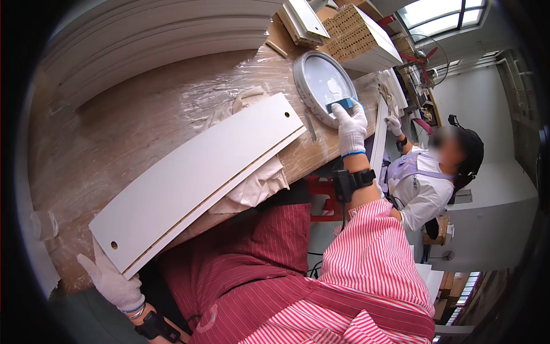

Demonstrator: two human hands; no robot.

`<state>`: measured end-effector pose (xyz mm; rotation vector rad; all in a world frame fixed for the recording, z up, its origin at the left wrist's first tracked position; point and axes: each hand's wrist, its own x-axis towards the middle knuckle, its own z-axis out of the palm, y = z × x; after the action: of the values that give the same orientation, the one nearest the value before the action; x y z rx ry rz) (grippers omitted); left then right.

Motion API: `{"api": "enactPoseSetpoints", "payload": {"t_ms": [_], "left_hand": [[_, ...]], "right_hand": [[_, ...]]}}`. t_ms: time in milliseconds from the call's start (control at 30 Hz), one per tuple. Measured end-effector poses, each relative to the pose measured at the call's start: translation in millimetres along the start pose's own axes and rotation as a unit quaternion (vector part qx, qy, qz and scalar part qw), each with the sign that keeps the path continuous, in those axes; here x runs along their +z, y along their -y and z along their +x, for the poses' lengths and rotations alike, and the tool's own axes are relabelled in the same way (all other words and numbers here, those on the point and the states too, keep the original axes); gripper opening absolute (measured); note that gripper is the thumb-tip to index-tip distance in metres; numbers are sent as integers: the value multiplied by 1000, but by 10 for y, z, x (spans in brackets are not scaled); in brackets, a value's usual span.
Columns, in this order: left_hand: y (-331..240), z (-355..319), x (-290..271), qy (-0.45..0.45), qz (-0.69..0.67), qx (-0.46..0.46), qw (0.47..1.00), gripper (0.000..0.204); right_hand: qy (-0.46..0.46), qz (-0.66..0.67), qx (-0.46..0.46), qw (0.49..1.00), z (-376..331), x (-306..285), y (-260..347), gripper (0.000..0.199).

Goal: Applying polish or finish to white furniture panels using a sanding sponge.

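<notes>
My right hand (352,127), in a white glove, pinches a small blue block (339,105) between thumb and fingers. It holds the block over a round, shallow grey-white tub (306,92) with a pale, wet-looking patch (334,87) inside. A long white panel (197,178) lies slantwise on the table, with a hole near each end and a groove along its near edge. At the panel's near left corner is my gloved left hand (117,284). Its thumb sticks outward, while its fingers reach under the panel's end and are partly hidden. Crumpled beige cloth (258,184) lies under the panel.
Stacked white panels (166,40) stand at the far left; more boards (364,40) are piled behind the tub. A thin flat strip (310,127) lies beside the tub. Plastic film covers the brown table (143,103). At right, a co-worker (427,172) stands near a fan (424,60).
</notes>
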<state>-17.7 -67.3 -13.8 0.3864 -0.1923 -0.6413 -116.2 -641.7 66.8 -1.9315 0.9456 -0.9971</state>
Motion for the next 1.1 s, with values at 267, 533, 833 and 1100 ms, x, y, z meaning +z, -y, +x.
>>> {"api": "enactPoseSetpoints", "payload": {"t_ms": [267,533,833,1100], "left_hand": [[65,10,128,-437,68,66,894,78],[-26,-142,-149,-115,183,2,976,73],[48,-46,-6,-104,92,22,990,79],[101,-19,104,-119,-80,88,986,101]], "right_hand": [[-38,-135,63,988,1403,-403,-1064,46],[-12,-302,17,953,1598,-209,-1059,45],[46,-363,22,930,1309,-365,-864,41],[282,269,148,909,-266,13,725,41]]}}
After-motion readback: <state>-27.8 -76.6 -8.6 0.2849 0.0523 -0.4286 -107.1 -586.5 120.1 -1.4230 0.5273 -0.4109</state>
